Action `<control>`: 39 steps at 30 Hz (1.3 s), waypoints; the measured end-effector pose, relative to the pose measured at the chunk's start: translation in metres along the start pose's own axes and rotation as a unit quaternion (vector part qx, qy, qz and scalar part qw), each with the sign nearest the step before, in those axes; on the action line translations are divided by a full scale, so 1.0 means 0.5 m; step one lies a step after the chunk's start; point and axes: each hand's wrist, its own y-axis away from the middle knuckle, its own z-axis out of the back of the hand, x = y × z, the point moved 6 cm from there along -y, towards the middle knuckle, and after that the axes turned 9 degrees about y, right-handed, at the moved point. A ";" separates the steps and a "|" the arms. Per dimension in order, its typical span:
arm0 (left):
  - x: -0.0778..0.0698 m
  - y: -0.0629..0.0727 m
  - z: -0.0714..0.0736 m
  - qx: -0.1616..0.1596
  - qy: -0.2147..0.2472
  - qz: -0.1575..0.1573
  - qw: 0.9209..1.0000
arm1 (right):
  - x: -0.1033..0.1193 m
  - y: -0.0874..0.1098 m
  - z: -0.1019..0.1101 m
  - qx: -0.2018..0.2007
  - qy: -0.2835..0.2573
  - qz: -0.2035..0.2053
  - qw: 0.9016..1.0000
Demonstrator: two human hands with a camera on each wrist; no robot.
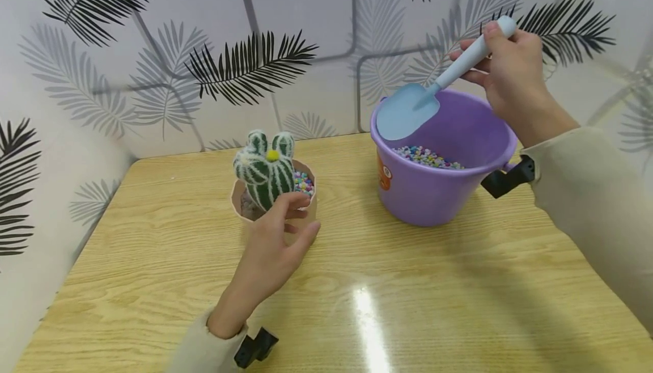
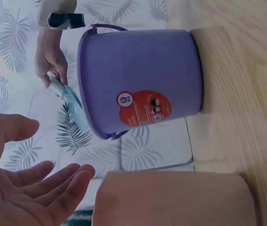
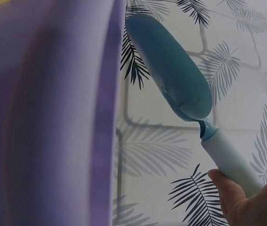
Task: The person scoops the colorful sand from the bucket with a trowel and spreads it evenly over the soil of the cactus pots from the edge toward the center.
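Note:
My right hand [image 1: 515, 72] grips the pale handle of a light blue trowel [image 1: 408, 112]. Its blade tilts down to the left over the rim of a purple bucket [image 1: 433, 197], and in the right wrist view the trowel [image 3: 171, 66] shows beside the bucket wall. Small multicoloured beads [image 1: 425, 156] lie in the bucket. My left hand [image 1: 275, 248], fingers loosely bent and holding nothing, is at the near right side of a beige pot [image 1: 236, 200]. A green and white fuzzy cactus [image 1: 267, 174] stands in that pot, with coloured beads [image 1: 303, 183] on its right side.
Both pot and bucket stand on a light wooden table [image 1: 153, 282], the bucket to the right. Behind the table rises a wall [image 1: 326, 95] with a leaf pattern. An orange label [image 2: 145, 108] is on the bucket's side.

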 end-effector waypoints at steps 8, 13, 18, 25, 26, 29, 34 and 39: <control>-0.004 -0.026 -0.026 0.012 0.017 0.006 1.000 | 0.006 -0.009 0.018 -0.014 -0.005 0.000 1.000; -0.001 -0.046 -0.040 0.019 0.022 0.014 0.999 | 0.008 -0.014 0.032 -0.029 -0.012 0.020 0.999; -0.001 -0.065 -0.053 0.021 0.027 0.006 0.999 | 0.003 -0.023 0.043 -0.032 0.001 0.029 0.999; 0.003 -0.089 -0.077 0.021 0.050 0.012 0.998 | -0.011 -0.043 0.052 -0.037 0.036 0.028 0.998; 0.003 -0.092 -0.080 0.019 0.052 0.012 0.998 | -0.013 -0.045 0.053 -0.036 0.040 0.027 0.998; 0.004 -0.102 -0.087 0.014 0.060 0.008 0.998 | -0.017 -0.050 0.055 -0.035 0.059 0.023 0.997; 0.008 -0.118 -0.099 0.010 0.078 0.008 0.997 | -0.022 -0.056 0.062 -0.032 0.110 0.014 0.993; 0.015 -0.136 -0.109 0.003 0.091 0.014 0.996 | -0.029 -0.063 0.076 -0.012 0.138 0.002 0.990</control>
